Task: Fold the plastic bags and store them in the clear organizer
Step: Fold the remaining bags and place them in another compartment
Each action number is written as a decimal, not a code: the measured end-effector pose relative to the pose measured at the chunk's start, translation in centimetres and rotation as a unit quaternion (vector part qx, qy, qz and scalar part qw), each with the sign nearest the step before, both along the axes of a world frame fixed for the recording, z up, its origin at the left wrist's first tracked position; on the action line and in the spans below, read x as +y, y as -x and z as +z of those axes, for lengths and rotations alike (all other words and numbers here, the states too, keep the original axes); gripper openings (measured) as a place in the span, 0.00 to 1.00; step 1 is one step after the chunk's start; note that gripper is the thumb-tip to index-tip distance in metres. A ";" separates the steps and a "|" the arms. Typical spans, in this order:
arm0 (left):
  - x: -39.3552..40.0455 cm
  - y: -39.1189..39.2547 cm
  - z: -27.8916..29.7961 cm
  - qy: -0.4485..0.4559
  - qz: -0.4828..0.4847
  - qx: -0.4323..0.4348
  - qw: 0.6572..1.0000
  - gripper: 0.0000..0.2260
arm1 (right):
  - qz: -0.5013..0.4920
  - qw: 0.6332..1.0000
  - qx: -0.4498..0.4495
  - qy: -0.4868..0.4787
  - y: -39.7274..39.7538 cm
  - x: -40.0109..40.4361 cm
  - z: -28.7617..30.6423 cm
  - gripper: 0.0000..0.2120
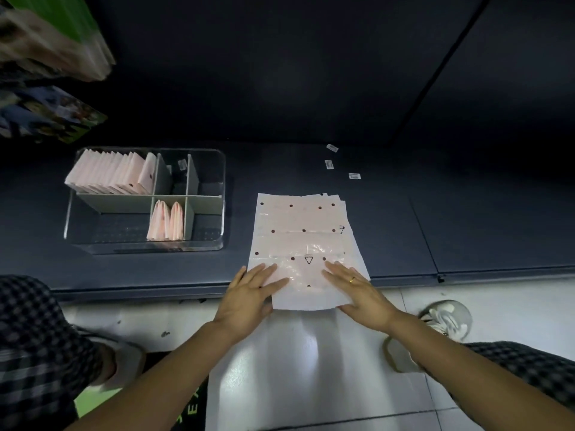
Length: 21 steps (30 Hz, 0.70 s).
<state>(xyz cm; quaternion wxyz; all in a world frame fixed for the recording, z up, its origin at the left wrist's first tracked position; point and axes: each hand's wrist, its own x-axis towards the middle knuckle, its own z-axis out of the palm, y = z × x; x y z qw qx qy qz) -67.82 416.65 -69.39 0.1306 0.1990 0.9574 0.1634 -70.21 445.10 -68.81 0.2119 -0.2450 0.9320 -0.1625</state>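
Hands (306,293) flat on bags' (300,231) overhanging edge

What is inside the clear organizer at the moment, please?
The clear organizer holds a row of folded bags in its rear left compartment and two folded bags in the front middle one. The bags hide whatever lies beneath them.

At eleven o'clock from where I crouch, a blurred stack of green-edged packs (53,35) leans over a glossy printed packet (49,115). At one o'clock three small white labels (330,164) lie scattered on the dark shelf (435,213). My grey shoe (445,318) sits on the pale tiled floor (311,368) at four o'clock, and checked trousers (37,337) fill eight o'clock.
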 end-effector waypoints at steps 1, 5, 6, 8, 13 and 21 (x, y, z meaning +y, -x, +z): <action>0.3 0.1 0.2 -0.026 0.014 -0.003 1.000 0.21 | -0.005 1.000 -0.018 0.016 0.2 0.0 0.4 0.32; 0.5 1.1 1.8 -0.109 0.055 -0.055 0.991 0.12 | -0.070 0.987 -0.132 0.063 1.8 -0.2 3.6 0.14; 0.5 1.5 2.5 -0.143 0.058 -0.091 0.984 0.11 | -0.090 0.980 -0.167 0.064 2.4 -0.1 4.7 0.13; 0.3 2.4 3.9 -0.204 0.064 -0.180 0.960 0.11 | -0.111 0.965 -0.223 0.085 3.6 -0.2 7.0 0.12; 0.3 4.3 6.0 -0.262 0.126 -0.153 0.944 0.12 | -0.175 0.950 -0.188 0.175 6.9 -1.3 8.9 0.08; 2.3 2.3 4.0 -0.128 0.026 0.094 0.987 0.22 | -0.304 0.937 -0.138 0.100 10.9 -2.6 4.4 0.11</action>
